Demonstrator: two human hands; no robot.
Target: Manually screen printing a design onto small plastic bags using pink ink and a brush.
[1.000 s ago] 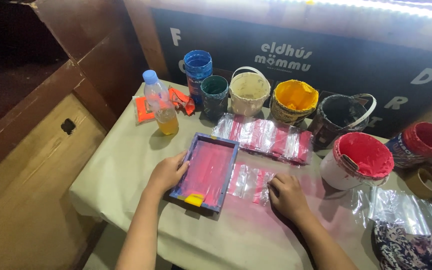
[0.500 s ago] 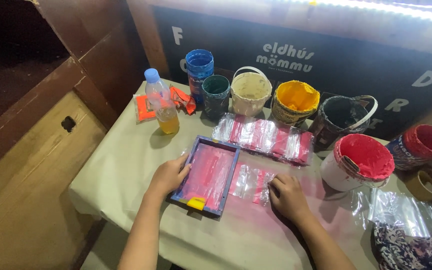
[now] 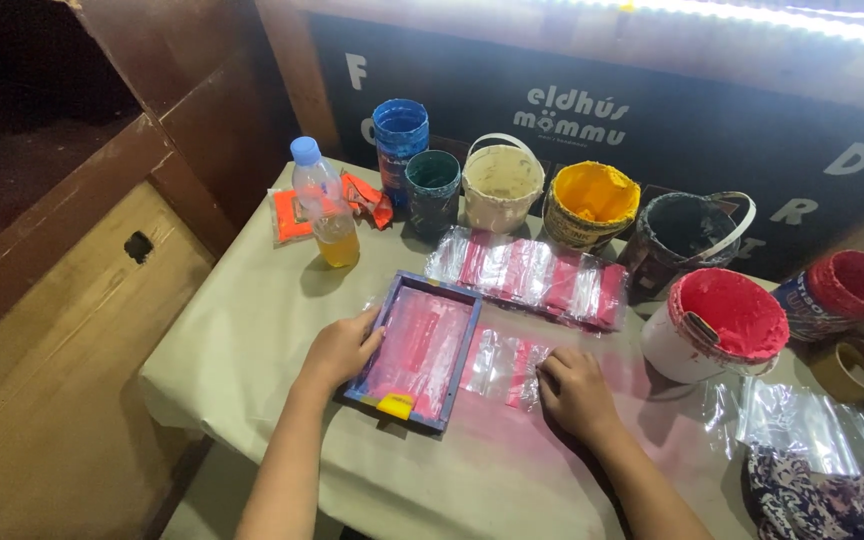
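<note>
A blue-framed printing screen [image 3: 422, 345], stained pink, lies flat on the cloth-covered table [image 3: 252, 330]. My left hand [image 3: 340, 350] grips its left edge. A yellow squeegee piece [image 3: 395, 404] rests at its near end. To the right of the frame lies a clear plastic bag with pink print [image 3: 507, 365]. My right hand [image 3: 574, 392] presses down on that bag's right side, fingers bent. A row of more printed clear bags [image 3: 537, 277] lies just beyond the frame.
Paint buckets line the back: blue [image 3: 400, 135], dark green [image 3: 433, 180], cream [image 3: 501, 185], yellow [image 3: 589, 203], black [image 3: 685, 232], two red [image 3: 727, 322] [image 3: 844, 292]. A bottle of yellow liquid [image 3: 324, 205] and orange packets [image 3: 290, 214] stand back left. Loose clear bags [image 3: 812, 430] lie right.
The view has shifted slightly. My left hand has slid a little along the frame's left edge. My right hand stays on the plastic bag.
</note>
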